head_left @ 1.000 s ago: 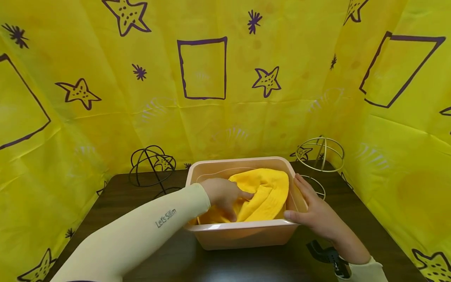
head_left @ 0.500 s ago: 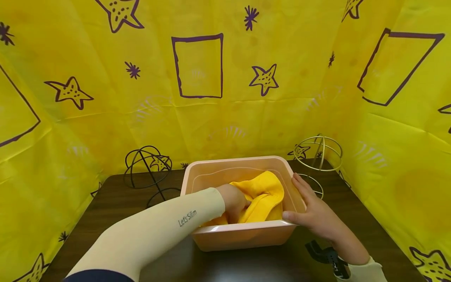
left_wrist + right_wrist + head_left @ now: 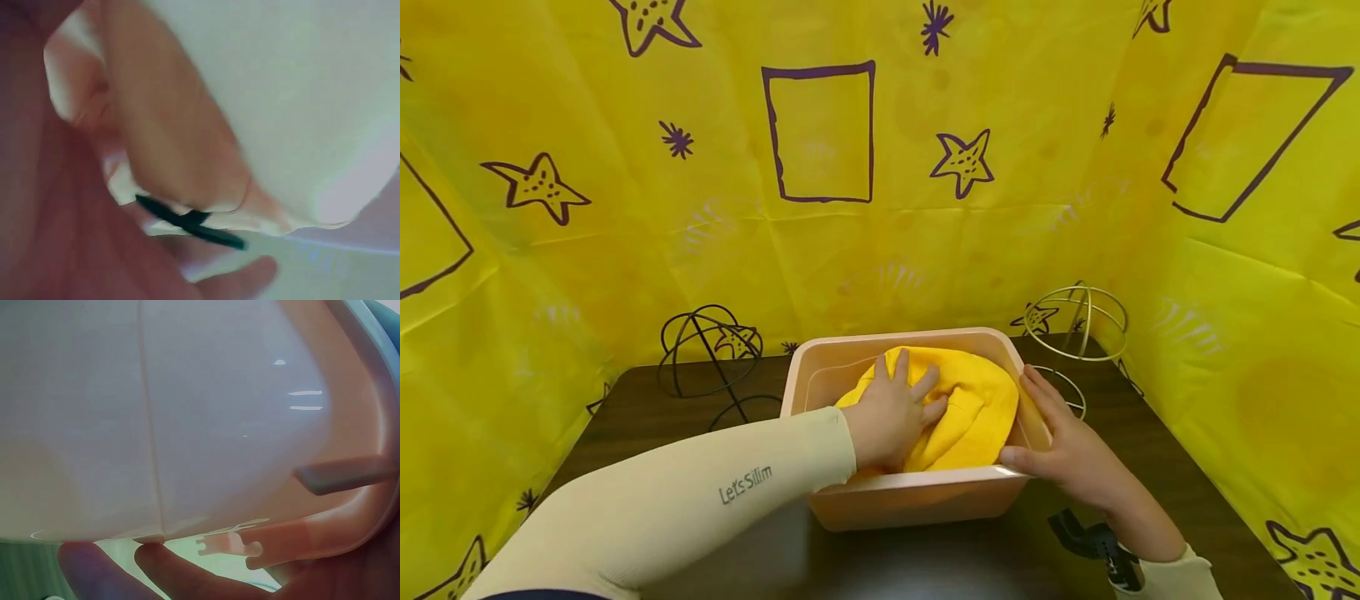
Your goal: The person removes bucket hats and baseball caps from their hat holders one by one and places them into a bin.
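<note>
Inside a pale pink plastic basin [image 3: 917, 502] lies a bunched yellow cloth [image 3: 981, 392], soft and rounded like a hat; its exact kind is unclear. My left hand [image 3: 891, 412] reaches into the basin, its fingers spread over the cloth's left part. The left wrist view is washed out, with a dark green strip [image 3: 190, 223] near the fingers. My right hand [image 3: 1071, 446] holds the basin at its near right corner, thumb over the rim. In the right wrist view its fingers [image 3: 94, 569] lie at the basin's outer wall.
A black wire stand [image 3: 709, 350] is behind the basin's left side, and a gold wire stand [image 3: 1075, 312] behind its right. The dark wooden table [image 3: 647, 412] is enclosed by yellow printed sheets [image 3: 820, 275].
My left hand goes from deep in the basin to spread fingers on top of the cloth. The cloth now bulges higher and wider. My right hand stays at the basin's corner.
</note>
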`<action>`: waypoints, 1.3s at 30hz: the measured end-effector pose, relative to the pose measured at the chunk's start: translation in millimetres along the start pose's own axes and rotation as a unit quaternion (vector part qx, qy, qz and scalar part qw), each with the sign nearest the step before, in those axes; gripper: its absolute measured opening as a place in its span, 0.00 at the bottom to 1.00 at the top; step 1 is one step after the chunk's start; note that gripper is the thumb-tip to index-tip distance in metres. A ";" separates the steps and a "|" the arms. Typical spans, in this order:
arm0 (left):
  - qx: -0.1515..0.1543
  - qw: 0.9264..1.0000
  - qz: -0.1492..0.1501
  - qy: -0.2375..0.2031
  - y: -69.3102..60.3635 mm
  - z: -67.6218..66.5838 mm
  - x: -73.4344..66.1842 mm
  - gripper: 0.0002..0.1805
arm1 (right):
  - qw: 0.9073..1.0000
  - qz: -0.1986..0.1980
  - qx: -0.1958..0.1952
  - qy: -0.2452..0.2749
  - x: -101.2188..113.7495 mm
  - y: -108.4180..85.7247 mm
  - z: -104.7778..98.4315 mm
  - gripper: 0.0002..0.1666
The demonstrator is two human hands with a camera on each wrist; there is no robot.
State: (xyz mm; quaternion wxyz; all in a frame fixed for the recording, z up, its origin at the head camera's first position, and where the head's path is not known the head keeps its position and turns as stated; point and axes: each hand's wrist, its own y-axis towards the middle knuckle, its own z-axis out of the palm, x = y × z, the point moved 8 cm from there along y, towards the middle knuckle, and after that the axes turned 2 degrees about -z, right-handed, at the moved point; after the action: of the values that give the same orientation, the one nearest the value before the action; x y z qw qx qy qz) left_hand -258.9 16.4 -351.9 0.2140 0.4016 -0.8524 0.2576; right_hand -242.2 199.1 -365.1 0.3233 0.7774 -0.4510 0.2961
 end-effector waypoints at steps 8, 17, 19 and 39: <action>-0.047 0.987 0.054 -0.143 2.5 1.3 0.4 0.70 | 1.000 -0.003 0.002 -0.007 -1.3 1.5 -0.3 0.60; 0.014 0.960 0.113 -0.255 14.3 18.7 -6.5 0.68 | 1.000 -0.004 0.006 -0.009 -1.3 2.6 1.4 0.59; 0.023 0.963 0.117 -0.241 16.9 20.4 -9.6 0.66 | 1.000 -0.004 0.006 -0.009 -1.4 2.3 1.6 0.60; 0.088 0.972 0.086 -0.198 37.8 29.0 -22.9 0.61 | 1.000 0.004 -0.002 -0.010 -2.4 0.7 0.3 0.61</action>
State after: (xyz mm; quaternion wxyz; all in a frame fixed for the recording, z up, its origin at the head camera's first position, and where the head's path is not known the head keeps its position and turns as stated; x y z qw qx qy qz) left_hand -280.1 32.5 -397.6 -0.0186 0.3868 -0.8832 0.2644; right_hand -243.7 199.9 -367.0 0.3195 0.7775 -0.4583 0.2889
